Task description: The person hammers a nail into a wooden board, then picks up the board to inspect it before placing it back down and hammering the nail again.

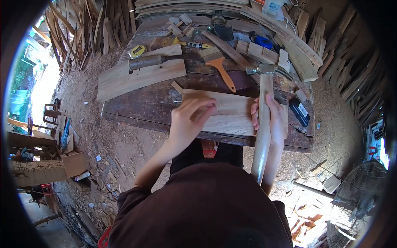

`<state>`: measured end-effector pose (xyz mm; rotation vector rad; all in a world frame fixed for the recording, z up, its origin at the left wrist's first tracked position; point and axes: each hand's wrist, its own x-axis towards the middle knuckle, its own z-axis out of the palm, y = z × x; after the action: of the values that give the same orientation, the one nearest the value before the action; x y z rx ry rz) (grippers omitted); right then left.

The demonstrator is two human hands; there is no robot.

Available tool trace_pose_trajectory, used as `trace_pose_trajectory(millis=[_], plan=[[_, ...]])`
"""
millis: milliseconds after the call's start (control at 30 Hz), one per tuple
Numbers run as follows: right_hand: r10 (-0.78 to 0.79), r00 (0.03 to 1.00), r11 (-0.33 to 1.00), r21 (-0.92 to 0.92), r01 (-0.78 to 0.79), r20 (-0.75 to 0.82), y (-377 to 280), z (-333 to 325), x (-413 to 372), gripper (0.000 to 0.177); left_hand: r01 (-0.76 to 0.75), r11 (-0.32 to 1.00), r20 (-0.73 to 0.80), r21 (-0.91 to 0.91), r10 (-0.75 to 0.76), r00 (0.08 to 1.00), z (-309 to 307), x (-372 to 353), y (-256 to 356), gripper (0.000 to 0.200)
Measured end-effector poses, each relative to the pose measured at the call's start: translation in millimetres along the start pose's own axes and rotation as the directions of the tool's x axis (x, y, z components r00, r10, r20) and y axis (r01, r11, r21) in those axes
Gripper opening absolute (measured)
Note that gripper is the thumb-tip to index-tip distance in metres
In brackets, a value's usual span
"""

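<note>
My left hand (188, 120) rests on a pale wooden board (231, 111) lying near the front edge of a dark workbench (153, 103); its fingertips pinch at the board's surface, and whether they hold something small there I cannot tell. My right hand (273, 120) grips the wooden handle of a claw hammer (264, 78), whose metal head sits above the board's right end.
On the bench lie a paintbrush with an orange handle (221, 66), a yellow tape measure (137, 51), a larger plank (136, 78), a black tool (300, 110) and several wood offcuts. Stacks of planks surround the bench. A fan (355, 202) stands at lower right on the sawdust floor.
</note>
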<state>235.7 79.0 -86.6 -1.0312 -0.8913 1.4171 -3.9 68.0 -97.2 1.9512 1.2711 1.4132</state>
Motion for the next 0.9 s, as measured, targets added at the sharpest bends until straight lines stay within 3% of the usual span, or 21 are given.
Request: trace_pose_trajectory(millis=[100, 167, 233, 300, 400, 900], plan=[[-0.010, 1.000, 1.000, 0.007, 0.010, 0.007, 0.3, 0.0, 0.0, 0.038, -0.014, 1.000, -0.041, -0.001, 0.014, 0.999, -6.9, 16.1, -0.7, 0.013], [-0.009, 1.000, 1.000, 0.011, 0.009, 0.004, 0.3, -0.3, -0.2, 0.039, 0.068, 0.998, -0.024, 0.013, -0.068, 0.997, -11.2, 25.7, 1.3, 0.012], [-0.014, 1.000, 1.000, 0.012, 0.013, 0.022, 0.2, -1.1, 0.2, 0.038, 0.076, 0.997, 0.022, 0.003, -0.076, 0.997, -13.3, 29.2, -5.6, 0.011], [-0.004, 1.000, 1.000, 0.018, 0.004, 0.016, -0.2, -0.1, -0.1, 0.038, 0.115, 0.992, 0.169, -0.053, -0.105, 0.980, -15.0, 31.3, -5.4, 0.010], [0.004, 1.000, 1.000, 0.017, -0.004, 0.008, -0.7, -0.3, -0.4, 0.038, 0.111, 0.992, 0.216, -0.065, -0.095, 0.972, -13.0, 29.6, -12.6, 0.010], [0.022, 1.000, 1.000, 0.006, -0.022, 0.010, -1.5, -0.7, 0.4, 0.039, 0.136, 0.988, 0.226, -0.074, -0.117, 0.967, -6.1, 26.5, -15.4, 0.013]])
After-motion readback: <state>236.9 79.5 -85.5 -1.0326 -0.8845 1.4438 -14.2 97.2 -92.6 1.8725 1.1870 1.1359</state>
